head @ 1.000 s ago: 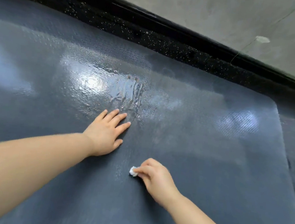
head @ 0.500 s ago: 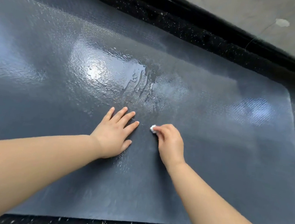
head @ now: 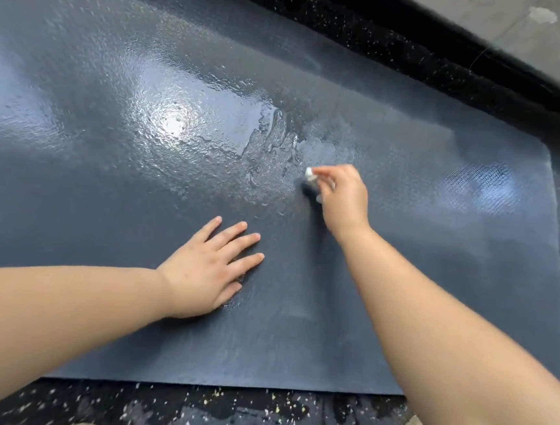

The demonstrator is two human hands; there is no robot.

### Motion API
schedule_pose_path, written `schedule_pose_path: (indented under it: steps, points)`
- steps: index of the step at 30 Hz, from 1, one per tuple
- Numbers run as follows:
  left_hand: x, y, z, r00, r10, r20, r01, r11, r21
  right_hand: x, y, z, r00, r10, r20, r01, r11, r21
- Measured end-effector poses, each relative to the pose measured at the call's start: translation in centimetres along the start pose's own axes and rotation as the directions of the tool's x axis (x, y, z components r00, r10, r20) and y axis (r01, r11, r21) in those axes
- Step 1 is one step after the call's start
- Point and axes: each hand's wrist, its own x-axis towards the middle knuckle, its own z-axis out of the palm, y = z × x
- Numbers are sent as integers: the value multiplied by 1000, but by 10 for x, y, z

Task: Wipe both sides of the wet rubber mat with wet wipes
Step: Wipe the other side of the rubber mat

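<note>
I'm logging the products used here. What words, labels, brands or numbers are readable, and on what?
None can be read.
The mat shows only texture and wet glare, the wipe in the right hand is plain white, and the floor is only speckled.

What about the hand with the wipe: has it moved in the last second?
Yes. The right hand, pinching the wipe, went away from the person, from short of the puddle to its smeared edge.

Gym-like room: speckled rubber floor [head: 253, 420]
</note>
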Motion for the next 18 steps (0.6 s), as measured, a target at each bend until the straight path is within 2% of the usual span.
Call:
schedule_pose_path:
  steps: [4, 6, 8, 11, 14, 15, 16, 18]
  points:
    - [-1, -7, -1, 999, 42, 15, -42, 999, 18, 13, -6, 26, 998, 49, 31, -47, 996, -77]
    - [0, -7, -1, 999, 43, 14, -43, 999, 15, -17, -6, 28, 996, -33, 88, 42, 993, -107]
    - [0, -6, -1, 999, 42, 5, -42, 999, 14, -67, -2, 22, 970, -170, 173, 189, 977, -102]
    - [-2, -9, 0, 999, 44, -8, -44, 999, 4, -147, 11, 5, 891, -287, 351, 325, 944, -53]
    - [-4, -10, 1, 999, 51, -15, -51, 999, 4, -180, 23, -12, 753, -301, 585, 372, 928, -1]
    - [-4, -10, 1, 999, 47, -20, -47, 999, 2, -175, 25, -16, 748, -294, 595, 364, 932, 3]
    - [-4, -9, 2, 999, 43, -24, -43, 999, 2, -167, 27, -19, 794, -268, 546, 318, 948, 3]
    - [-6, -9, 3, 999, 39, -24, -39, 999, 12, -137, 32, -21, 945, -159, 286, 164, 986, 7]
